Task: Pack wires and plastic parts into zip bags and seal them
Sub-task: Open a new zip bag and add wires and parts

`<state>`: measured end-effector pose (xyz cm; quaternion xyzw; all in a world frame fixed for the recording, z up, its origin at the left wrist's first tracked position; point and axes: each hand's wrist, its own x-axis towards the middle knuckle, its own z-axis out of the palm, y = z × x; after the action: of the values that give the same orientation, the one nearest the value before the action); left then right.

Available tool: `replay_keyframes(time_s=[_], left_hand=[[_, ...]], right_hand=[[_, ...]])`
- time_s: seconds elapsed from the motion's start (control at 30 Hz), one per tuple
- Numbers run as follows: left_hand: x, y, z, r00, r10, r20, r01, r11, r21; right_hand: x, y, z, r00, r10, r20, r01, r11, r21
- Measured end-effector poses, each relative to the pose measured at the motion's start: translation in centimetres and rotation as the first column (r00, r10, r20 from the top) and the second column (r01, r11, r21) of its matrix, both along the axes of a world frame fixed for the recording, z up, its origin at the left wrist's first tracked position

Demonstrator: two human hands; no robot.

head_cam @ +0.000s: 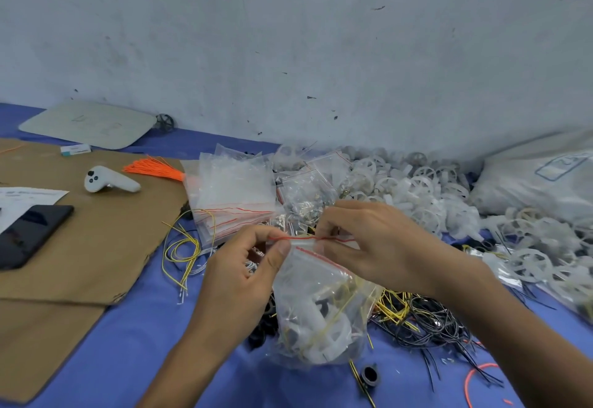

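Note:
A clear zip bag (321, 305) with a red seal line hangs upright between my hands over the blue table, holding white plastic parts, a black part and yellow wire. My left hand (244, 276) pinches the bag's top left corner between thumb and fingers. My right hand (375, 240) pinches the top edge on the right. A thin red wire (308, 239) stretches across the bag's mouth between both hands.
A stack of empty zip bags (234, 195) lies behind my hands. White plastic wheels (433, 189) are heaped at the right. Black and yellow wires (423, 317) tangle at lower right, more yellow wires (183, 247) at left. Cardboard (96, 240) carries a phone (29, 234), a white controller (109, 179) and orange wires (154, 167).

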<state>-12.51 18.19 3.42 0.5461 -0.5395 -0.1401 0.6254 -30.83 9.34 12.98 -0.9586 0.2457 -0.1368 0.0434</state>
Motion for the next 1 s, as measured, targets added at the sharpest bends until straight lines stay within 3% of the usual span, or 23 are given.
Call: replay_keyframes(time_s=[0.2, 0.33, 0.53, 0.67, 0.83, 0.9, 1.0], left_hand=[[1.4, 0.5, -0.2, 0.999, 0.042, -0.017, -0.041, 0.998, 0.038], [1.9, 0.9, 0.2, 0.999, 0.044, -0.027, -0.043, 0.998, 0.050], [1.7, 1.3, 1.0, 0.999, 0.037, 0.014, -0.038, 0.995, 0.089], [0.3, 1.5, 2.7, 0.949, 0.137, 0.285, -0.153, 0.988, 0.032], [-3.3, 0.2, 5.7, 0.747, 0.046, 0.664, -0.043, 0.999, -0.020], [-4.2, -0.4, 6.2, 0.695, 0.023, 0.719, -0.021, 1.000, -0.011], [-4.5, -0.8, 6.3, 0.702, 0.000, 0.712, 0.007, 1.000, -0.006]], right_hand=[[-2.8, -1.1, -0.3, 0.998, -0.063, 0.006, 0.063, 0.997, 0.039], [-5.1, -1.9, -0.4, 0.984, -0.156, 0.084, 0.144, 0.979, 0.141], [-7.2, -2.2, -0.4, 0.967, -0.171, 0.189, 0.120, 0.960, 0.251], [-6.7, -1.3, -0.4, 0.976, -0.092, 0.199, 0.065, 0.989, 0.136], [-5.4, 0.0, -0.3, 0.979, -0.001, 0.205, -0.015, 0.997, 0.078], [-5.1, 0.3, -0.4, 0.976, 0.005, 0.216, -0.021, 0.997, 0.074], [-5.2, 0.6, -0.6, 0.973, -0.018, 0.229, -0.001, 0.997, 0.082]])
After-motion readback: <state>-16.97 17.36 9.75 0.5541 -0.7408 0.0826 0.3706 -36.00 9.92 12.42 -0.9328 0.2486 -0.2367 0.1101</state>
